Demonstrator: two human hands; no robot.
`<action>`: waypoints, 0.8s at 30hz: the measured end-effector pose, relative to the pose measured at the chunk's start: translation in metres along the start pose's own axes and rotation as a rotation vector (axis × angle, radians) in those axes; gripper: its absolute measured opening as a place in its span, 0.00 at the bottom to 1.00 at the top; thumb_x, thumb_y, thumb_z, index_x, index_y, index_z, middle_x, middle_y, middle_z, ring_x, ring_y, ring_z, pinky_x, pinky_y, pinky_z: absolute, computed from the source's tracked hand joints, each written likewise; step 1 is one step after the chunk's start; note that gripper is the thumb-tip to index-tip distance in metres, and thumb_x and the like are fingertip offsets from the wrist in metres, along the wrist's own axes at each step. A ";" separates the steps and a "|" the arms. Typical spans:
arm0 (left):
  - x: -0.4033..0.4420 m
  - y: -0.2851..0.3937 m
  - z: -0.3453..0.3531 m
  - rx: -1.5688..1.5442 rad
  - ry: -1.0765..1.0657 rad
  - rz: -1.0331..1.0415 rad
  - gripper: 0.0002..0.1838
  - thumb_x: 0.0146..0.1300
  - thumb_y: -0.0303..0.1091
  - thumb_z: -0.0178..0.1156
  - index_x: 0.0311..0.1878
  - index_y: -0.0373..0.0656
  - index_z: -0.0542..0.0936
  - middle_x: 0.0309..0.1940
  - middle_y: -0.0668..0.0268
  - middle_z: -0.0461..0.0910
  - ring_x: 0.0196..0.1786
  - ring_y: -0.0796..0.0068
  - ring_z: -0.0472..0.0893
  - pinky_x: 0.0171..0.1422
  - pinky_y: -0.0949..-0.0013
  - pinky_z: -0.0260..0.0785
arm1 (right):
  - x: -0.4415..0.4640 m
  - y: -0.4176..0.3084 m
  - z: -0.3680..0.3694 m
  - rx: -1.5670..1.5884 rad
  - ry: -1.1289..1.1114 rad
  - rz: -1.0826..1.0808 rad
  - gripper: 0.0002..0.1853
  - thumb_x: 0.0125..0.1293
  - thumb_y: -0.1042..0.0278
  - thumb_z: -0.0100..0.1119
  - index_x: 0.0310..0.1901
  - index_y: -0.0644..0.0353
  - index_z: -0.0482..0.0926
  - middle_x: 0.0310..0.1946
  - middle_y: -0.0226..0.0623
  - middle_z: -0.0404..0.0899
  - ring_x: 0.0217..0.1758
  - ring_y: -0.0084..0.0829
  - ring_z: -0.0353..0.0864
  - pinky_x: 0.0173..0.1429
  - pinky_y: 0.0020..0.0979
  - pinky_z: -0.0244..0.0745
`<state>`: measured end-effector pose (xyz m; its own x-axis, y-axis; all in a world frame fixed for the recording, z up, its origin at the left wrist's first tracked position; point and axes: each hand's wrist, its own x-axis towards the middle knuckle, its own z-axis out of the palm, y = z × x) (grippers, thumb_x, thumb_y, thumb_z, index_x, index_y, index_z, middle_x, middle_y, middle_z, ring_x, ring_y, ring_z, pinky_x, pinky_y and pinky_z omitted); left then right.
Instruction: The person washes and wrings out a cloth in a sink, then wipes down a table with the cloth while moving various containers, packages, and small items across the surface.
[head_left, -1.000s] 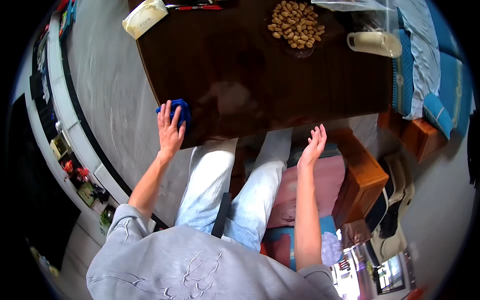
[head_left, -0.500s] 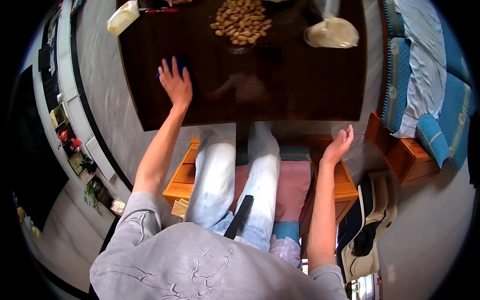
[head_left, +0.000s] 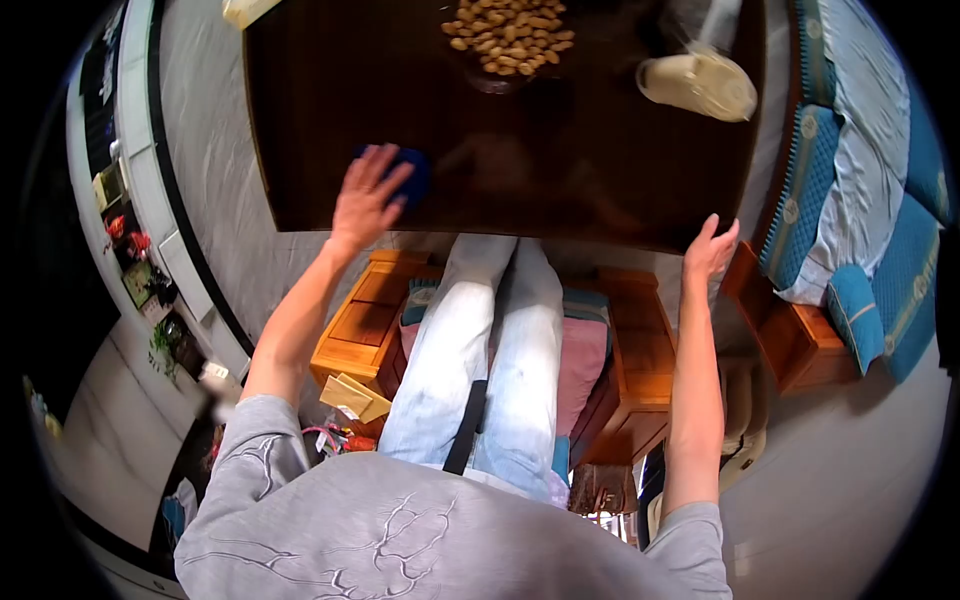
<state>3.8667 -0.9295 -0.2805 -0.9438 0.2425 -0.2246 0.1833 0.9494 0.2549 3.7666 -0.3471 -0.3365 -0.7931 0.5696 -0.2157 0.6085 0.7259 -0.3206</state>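
Observation:
My left hand (head_left: 370,202) lies with spread fingers over a dark blue cloth (head_left: 412,180) near the front left of the dark glossy table (head_left: 560,185). Part of the cloth shows beyond my fingers; the rest is under the hand. At the table's front right corner is my right hand (head_left: 710,248), fingers apart and nothing in it. It is close to the table edge; whether it touches is hard to tell.
A heap of peanuts (head_left: 510,35) sits in a dish at the table's far middle. A cream-coloured container (head_left: 700,84) is at the far right. A pale box (head_left: 248,10) sits at the far left corner. Wooden seat arms flank my legs; a blue sofa (head_left: 905,280) stands on the right.
My left hand has come nearer to me, with the blue cloth showing more to its right. My right hand has moved right and up to the table corner. The view has shifted slightly.

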 end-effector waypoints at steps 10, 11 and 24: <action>-0.062 -0.154 0.055 0.059 0.593 -1.198 0.35 0.82 0.53 0.48 0.84 0.45 0.64 0.81 0.41 0.62 0.83 0.41 0.62 0.87 0.46 0.50 | 0.008 0.009 0.015 -0.163 0.070 0.092 0.42 0.78 0.27 0.43 0.84 0.46 0.56 0.80 0.54 0.63 0.81 0.58 0.62 0.81 0.59 0.55; -0.052 -0.134 0.058 0.124 0.588 -1.146 0.34 0.81 0.52 0.50 0.83 0.45 0.67 0.81 0.43 0.63 0.82 0.40 0.62 0.87 0.43 0.50 | 0.009 0.010 0.017 -0.172 0.080 0.102 0.43 0.78 0.27 0.43 0.84 0.46 0.56 0.80 0.55 0.63 0.81 0.59 0.62 0.81 0.60 0.55; 0.070 0.146 0.022 -0.385 0.080 0.053 0.37 0.61 0.33 0.72 0.76 0.59 0.76 0.82 0.66 0.66 0.85 0.55 0.62 0.87 0.44 0.53 | 0.013 0.012 0.018 -0.253 0.088 0.094 0.39 0.78 0.31 0.46 0.82 0.43 0.58 0.78 0.51 0.67 0.75 0.59 0.70 0.74 0.61 0.64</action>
<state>3.8333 -0.7689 -0.2800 -0.9570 0.2586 -0.1316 0.1302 0.7879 0.6019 3.7634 -0.3382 -0.3599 -0.7347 0.6618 -0.1493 0.6748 0.7355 -0.0603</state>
